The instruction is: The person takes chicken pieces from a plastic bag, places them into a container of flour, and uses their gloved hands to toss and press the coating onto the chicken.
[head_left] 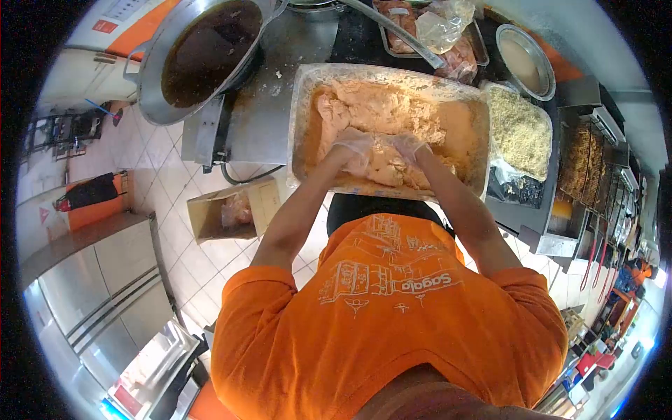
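Observation:
A large rectangular tub [302, 112] stands in front of me, holding orange-tan powder and floury, lumpy pieces [381, 105]. Both my hands are inside it near its front side, in clear plastic gloves. My left hand [354, 151] is left of the middle, its fingers partly buried among the coated pieces. My right hand [411, 148] lies a little to the right, touching the same floury mass. Fingertips of both hands are hidden by the coating, so what they grip cannot be made out.
A wide pan of dark liquid [210, 52] is at the upper left. Behind the tub lie a tray of raw meat [399, 31] and a metal utensil [395, 31]. To the right are a bowl [521, 59] and a pale crumbly heap [519, 129]. A cardboard box [259, 206] sits below.

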Demonstrator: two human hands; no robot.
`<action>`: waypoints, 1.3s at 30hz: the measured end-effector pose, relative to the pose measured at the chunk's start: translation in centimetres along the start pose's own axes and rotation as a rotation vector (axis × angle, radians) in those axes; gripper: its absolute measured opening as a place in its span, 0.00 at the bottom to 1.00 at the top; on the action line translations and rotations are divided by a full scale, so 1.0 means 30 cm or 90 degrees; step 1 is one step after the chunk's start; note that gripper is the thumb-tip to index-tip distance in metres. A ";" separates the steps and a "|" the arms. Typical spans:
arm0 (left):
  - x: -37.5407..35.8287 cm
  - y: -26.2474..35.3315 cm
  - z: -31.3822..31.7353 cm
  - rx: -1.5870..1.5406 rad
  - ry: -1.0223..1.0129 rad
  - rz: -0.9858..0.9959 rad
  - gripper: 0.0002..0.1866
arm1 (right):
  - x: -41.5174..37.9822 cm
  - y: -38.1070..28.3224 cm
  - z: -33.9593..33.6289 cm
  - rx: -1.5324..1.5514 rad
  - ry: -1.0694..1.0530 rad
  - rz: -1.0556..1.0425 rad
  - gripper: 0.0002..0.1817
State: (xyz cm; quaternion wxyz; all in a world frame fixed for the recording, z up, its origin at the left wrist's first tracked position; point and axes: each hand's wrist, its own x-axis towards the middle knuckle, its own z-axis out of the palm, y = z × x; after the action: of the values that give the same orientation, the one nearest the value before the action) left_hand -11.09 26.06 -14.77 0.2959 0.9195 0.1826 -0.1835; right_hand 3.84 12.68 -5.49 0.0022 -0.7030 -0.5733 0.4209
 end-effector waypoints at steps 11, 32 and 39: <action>-0.059 -0.008 0.006 0.180 0.174 0.191 0.13 | 0.107 0.010 -0.096 -0.485 -0.048 -0.042 0.20; 0.115 0.018 0.007 0.124 -0.158 0.141 0.16 | 0.143 0.196 0.096 -0.294 0.112 -0.111 0.10; 0.000 0.094 -0.074 -0.220 -0.047 0.173 0.16 | 0.176 0.244 0.095 -0.297 0.158 -0.134 0.15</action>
State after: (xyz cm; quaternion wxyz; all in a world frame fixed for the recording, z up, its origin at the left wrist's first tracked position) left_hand -9.31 25.28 -11.73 0.4774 0.8640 0.0748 -0.1411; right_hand 7.95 13.07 -14.00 -0.0456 -0.6674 -0.7197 0.1857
